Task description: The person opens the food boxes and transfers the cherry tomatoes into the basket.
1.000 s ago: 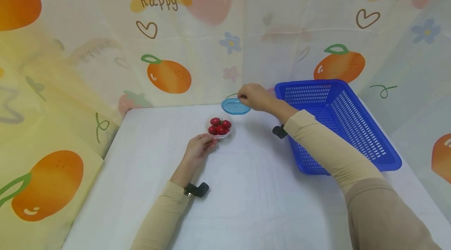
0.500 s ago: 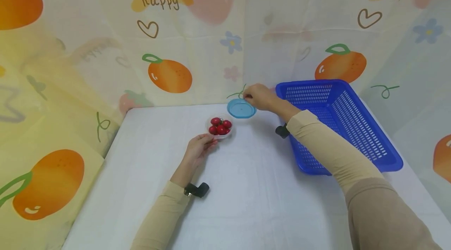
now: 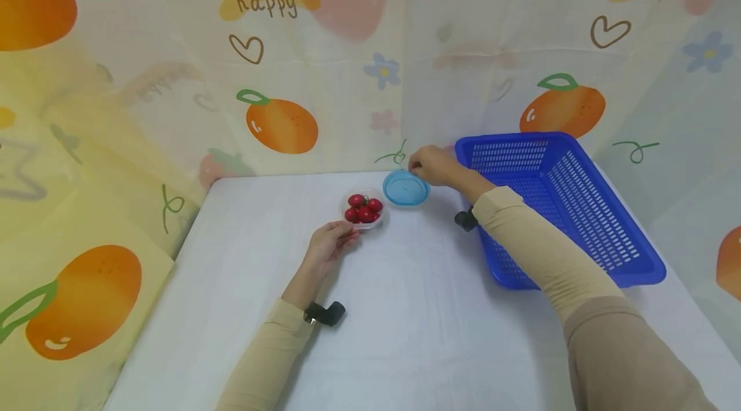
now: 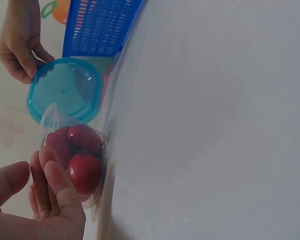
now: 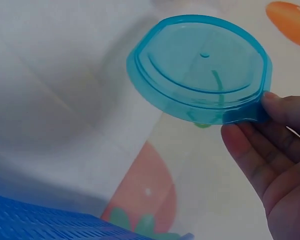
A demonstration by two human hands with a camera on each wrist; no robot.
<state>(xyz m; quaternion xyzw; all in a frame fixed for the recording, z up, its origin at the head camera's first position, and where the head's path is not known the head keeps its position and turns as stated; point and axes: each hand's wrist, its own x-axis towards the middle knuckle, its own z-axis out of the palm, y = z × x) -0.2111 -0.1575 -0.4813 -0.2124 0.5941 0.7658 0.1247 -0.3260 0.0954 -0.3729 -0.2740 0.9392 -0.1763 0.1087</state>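
Observation:
A small clear plastic container (image 4: 51, 119) stands on the white tabletop with several red cherry tomatoes (image 3: 365, 213) in it. My left hand (image 3: 331, 245) holds its near rim between thumb and fingers. Up close, the left wrist view shows the fingers (image 4: 62, 187) against the container's side. Pinched at one edge by my right hand (image 3: 433, 164) is a translucent blue lid (image 3: 406, 188). It is held tilted, just right of the container and near the back of the table. In the right wrist view the thumb lies over the lid's edge (image 5: 200, 65) with the fingers beneath.
A large blue plastic basket (image 3: 492, 273) with slotted walls sits at the right of the table, under my right forearm. Behind the white tabletop (image 3: 399, 327) hangs a curtain (image 3: 341, 109) printed with oranges and other figures.
My right hand has brought the lid slightly to the right and nearer, and its top face shows more now. The left hand and the container stay in place.

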